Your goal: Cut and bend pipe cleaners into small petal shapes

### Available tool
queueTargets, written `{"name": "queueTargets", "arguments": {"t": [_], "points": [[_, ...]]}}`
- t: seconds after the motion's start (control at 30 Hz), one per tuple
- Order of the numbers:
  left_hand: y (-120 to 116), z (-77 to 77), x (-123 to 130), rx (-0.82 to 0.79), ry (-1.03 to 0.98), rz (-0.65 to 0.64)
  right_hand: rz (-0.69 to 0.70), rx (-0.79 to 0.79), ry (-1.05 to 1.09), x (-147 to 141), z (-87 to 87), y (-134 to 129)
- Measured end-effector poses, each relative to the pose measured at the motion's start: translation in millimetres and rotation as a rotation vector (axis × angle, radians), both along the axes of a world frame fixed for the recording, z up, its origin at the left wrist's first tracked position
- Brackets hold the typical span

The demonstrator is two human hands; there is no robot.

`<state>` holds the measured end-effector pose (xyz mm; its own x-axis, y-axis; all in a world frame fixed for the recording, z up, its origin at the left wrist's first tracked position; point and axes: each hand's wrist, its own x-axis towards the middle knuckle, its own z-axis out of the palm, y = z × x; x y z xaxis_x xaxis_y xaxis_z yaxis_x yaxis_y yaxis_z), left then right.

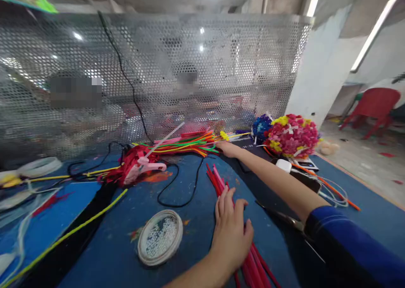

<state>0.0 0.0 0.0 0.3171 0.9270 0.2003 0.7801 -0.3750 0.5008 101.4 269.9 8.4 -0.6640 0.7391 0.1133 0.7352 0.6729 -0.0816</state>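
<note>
My left hand (232,233) lies over a bundle of red and pink pipe cleaners (253,267), with its fingers stretched and apart. Farther back, my right hand (228,149) reaches to the right end of a pile of pipe cleaners (186,144) in orange, green, pink and red. Its fingertips are hard to make out there, so its grip does not show. A pink glue gun (147,165) with a clear glue stick lies by a red tangled heap (122,165). Left of my left hand is a round white dish (142,246) of small white beads.
Scissors (284,220) lie under my right forearm. Fuzzy flower balls (292,134), a white charger (284,165) and a coiled white cable (340,191) are at right. A perforated metal panel (215,77) closes off the back. Black cords (177,205) cross the table.
</note>
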Motion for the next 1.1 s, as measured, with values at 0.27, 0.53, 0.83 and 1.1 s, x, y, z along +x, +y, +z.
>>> {"name": "queueTargets", "arguments": {"t": [0.27,0.53,0.83,1.1], "points": [[1.9,-1.9,-0.7,0.017,-0.034,-0.007,-0.116,0.003,0.104,12.9,-1.8,-21.7],[7.7,-1.7,-2.4,-0.029,-0.341,0.042,-0.142,-0.131,0.386,45.9,36.3,-63.0],[23.0,-9.9,-5.6,-0.068,-0.857,0.275,0.189,-1.159,0.622,66.8,62.3,-144.3],[25.6,-7.8,-6.1,-0.078,-0.921,0.31,0.118,-1.037,0.628,58.8,51.0,-165.5]]}}
